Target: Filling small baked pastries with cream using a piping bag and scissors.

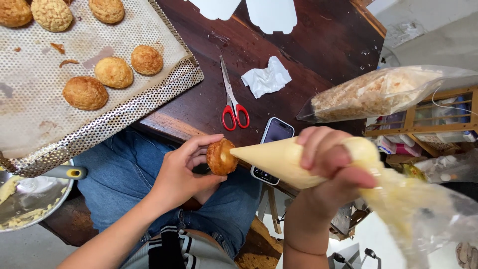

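Piping bag (284,159), soft clear cone of pale cream, lies roughly level, tip pointing left into the pastry (221,156). Right hand (326,172) squeezes the bag; left hand (184,174) cups the round, crusty golden pastry above the lap.

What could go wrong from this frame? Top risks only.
1. The piping bag tip sits in the puff held by the left hand over the lap; overfilling may split the shell and drop cream on the jeans.
2. The phone overhangs the table edge right under the bag; an elbow could knock it off, or cream could drip on it.
3. The right hand squeezes mid-bag; cream may back up into the loose rear.
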